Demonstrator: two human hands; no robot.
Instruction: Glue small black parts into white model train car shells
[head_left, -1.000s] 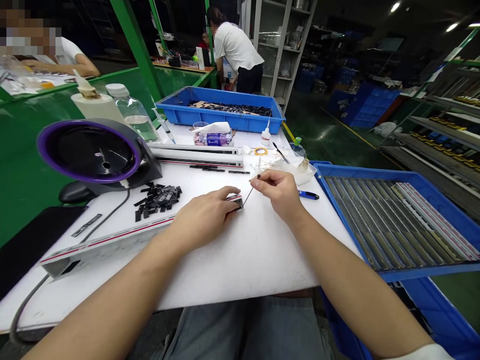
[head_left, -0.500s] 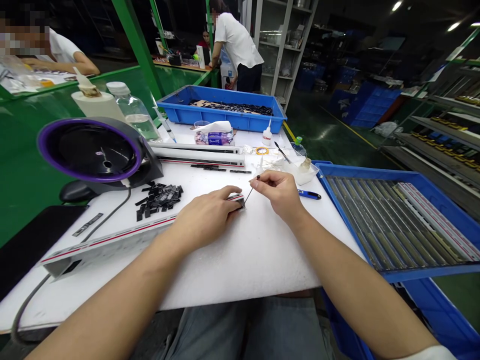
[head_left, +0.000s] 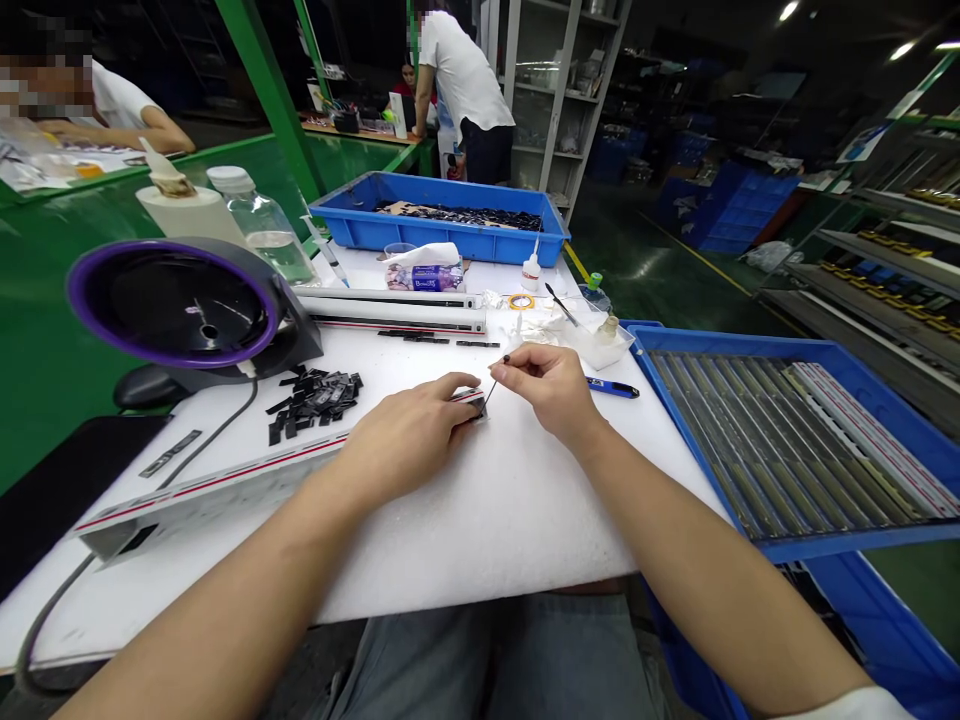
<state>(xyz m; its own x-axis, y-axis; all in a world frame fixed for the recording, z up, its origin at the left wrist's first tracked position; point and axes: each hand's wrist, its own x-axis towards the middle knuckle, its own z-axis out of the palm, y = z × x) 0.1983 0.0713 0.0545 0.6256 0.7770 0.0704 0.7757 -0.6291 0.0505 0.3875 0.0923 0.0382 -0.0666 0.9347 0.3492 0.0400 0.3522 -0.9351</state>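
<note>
The person's right hand pinches a thin dark pick between thumb and fingertips, the other fingers curled loosely, and its fine tip reaches down to a small white-and-black piece. The left hand is closed over that piece, fingers wrapped across its top, pressing it near the front of a white foam-like work surface; the fingers hide most of it, so exactly where the tip lands cannot be made out. The main risk appears to lie at this meeting point: if the left fingers loosen or the piece shifts, the tip could skid off, scratch the piece or prick a fingertip. A tight pinch on so slender a shaft might also let it twist or bend. Just left of the left hand lies a loose pile of small black pieces, which a sideways slip of the wrist could scatter. A long white strip with a red line lies beside the left forearm, where an elbow shift could nudge it. A blue-and-black marker rests just right of the right hand, close enough to catch a sudden movement.
</note>
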